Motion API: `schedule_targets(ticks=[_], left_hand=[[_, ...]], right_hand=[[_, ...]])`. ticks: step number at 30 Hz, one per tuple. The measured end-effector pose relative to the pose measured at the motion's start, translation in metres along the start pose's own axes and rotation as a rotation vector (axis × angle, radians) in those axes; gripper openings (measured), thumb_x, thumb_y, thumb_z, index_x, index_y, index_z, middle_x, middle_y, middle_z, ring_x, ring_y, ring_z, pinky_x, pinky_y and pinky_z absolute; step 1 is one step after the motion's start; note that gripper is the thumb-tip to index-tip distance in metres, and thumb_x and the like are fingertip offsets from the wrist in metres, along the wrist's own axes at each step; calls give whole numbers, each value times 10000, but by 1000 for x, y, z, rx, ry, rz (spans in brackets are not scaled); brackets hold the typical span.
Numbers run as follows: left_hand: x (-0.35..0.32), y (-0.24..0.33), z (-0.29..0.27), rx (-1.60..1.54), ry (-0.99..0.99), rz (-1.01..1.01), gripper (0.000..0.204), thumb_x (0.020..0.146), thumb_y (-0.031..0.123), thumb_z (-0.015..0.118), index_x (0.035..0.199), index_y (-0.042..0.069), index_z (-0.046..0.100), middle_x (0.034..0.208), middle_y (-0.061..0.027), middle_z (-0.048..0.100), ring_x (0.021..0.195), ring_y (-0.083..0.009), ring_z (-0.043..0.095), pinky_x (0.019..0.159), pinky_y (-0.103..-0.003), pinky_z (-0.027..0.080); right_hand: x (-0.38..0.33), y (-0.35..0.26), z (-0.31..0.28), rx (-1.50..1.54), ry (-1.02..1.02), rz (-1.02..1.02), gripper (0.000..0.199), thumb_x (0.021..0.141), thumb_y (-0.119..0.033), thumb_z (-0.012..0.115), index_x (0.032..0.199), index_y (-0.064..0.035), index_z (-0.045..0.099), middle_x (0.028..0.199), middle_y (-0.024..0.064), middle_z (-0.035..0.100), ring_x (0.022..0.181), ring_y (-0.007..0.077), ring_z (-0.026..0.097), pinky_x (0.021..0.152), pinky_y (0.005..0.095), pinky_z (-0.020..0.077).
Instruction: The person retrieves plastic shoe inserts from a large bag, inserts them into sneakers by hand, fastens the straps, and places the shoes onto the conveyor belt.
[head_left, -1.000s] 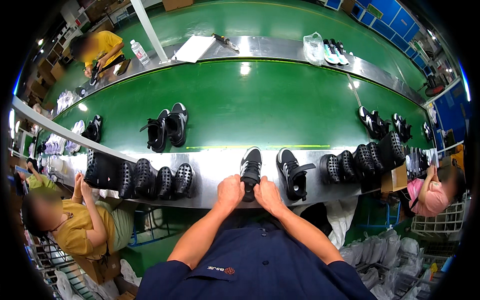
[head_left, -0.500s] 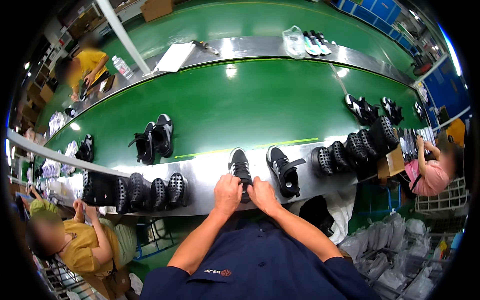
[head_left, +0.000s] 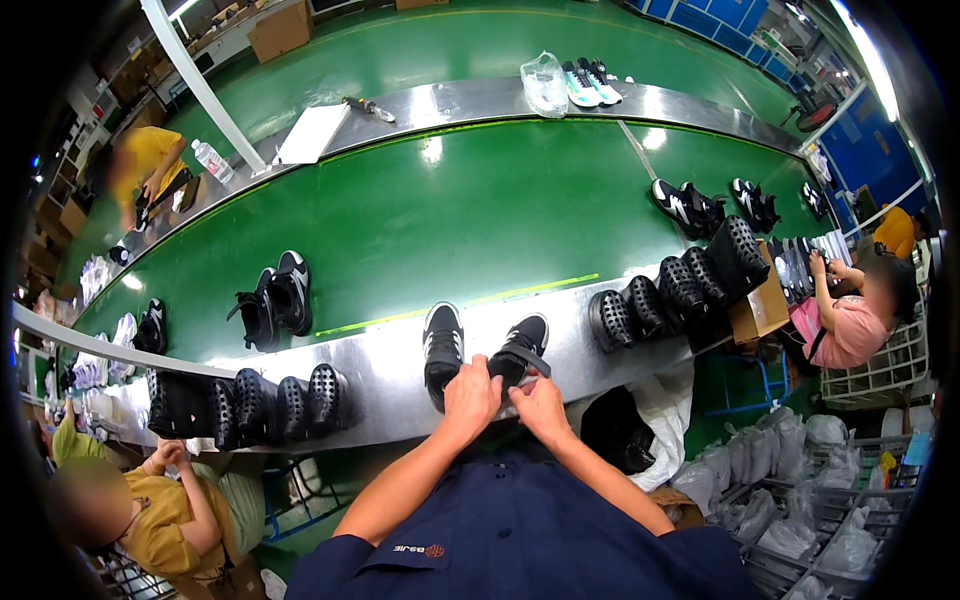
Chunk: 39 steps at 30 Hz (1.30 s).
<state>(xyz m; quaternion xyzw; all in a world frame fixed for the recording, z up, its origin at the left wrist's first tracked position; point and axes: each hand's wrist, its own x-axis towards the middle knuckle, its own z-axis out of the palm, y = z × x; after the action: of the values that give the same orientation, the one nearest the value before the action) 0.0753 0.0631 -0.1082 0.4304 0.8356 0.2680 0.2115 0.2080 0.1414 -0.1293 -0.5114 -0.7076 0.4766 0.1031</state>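
Note:
On the steel ledge before me, a black-and-white sneaker (head_left: 524,338) sits with its toe pointing away and to the right. My left hand (head_left: 472,400) is closed on the left side of its collar. At the heel end, on the right, my right hand (head_left: 540,408) pinches the shoe; its fingertips partly hide what they grip. A dark strap (head_left: 527,360) crosses the top of this shoe, its end near my right hand. Just left of it, untouched, stands the matching sneaker (head_left: 443,345), laced and toe away from me.
Studded black moulds (head_left: 325,395) line the ledge on the left, and more moulds (head_left: 683,285) on the right. Beyond lies a green conveyor belt (head_left: 450,220) with a sneaker pair (head_left: 275,300). Co-workers sit at both sides. Bagged items fill a rack (head_left: 800,520) at lower right.
My hands have left the left sneaker and taken hold of the right one. That shoe has turned, its toe now pointing rightward. The whole view has shifted slightly.

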Motion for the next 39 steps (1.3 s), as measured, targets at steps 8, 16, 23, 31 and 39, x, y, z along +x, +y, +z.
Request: schedule_targets(ticks=[8, 16, 23, 31, 39], left_hand=[[6, -19, 25, 54, 101, 116, 150, 846, 76, 658, 963, 16, 587, 896, -190, 614, 816, -397, 632, 704, -469, 525], [-17, 2, 4, 149, 229, 283, 153, 828, 173, 718, 822, 25, 679, 831, -130, 594, 821, -331, 580, 731, -437, 481], [-4, 16, 36, 199, 301, 181, 291, 838, 294, 711, 726, 26, 679, 785, -156, 646, 829, -355, 569, 738, -467, 423], [0, 11, 32, 182, 153, 128, 321, 806, 320, 720, 705, 17, 686, 775, -141, 665, 854, -344, 578, 764, -462, 421], [2, 18, 29, -312, 9, -282, 406, 840, 361, 701, 768, -38, 716, 703, -210, 669, 682, -341, 647, 668, -415, 488]], right_hand=[[18, -18, -15, -433, 17, -746, 370, 743, -78, 644, 1112, -57, 634, 1130, 105, 637, 1059, 348, 552, 936, 422, 462], [-2, 0, -22, -196, 196, -622, 266, 788, -124, 653, 1032, -22, 622, 1076, 167, 642, 1015, 385, 581, 848, 461, 487], [5, 26, 18, 121, -68, 21, 374, 865, -338, 646, 822, 32, 611, 767, 229, 670, 792, 396, 665, 697, 458, 507], [5, 56, 4, 651, -270, 299, 236, 907, -219, 655, 1001, -5, 618, 868, 88, 651, 747, 183, 645, 655, 298, 536], [14, 17, -45, 1037, -168, 276, 288, 982, -335, 595, 967, -53, 651, 801, 10, 608, 672, 79, 537, 565, 224, 445]])
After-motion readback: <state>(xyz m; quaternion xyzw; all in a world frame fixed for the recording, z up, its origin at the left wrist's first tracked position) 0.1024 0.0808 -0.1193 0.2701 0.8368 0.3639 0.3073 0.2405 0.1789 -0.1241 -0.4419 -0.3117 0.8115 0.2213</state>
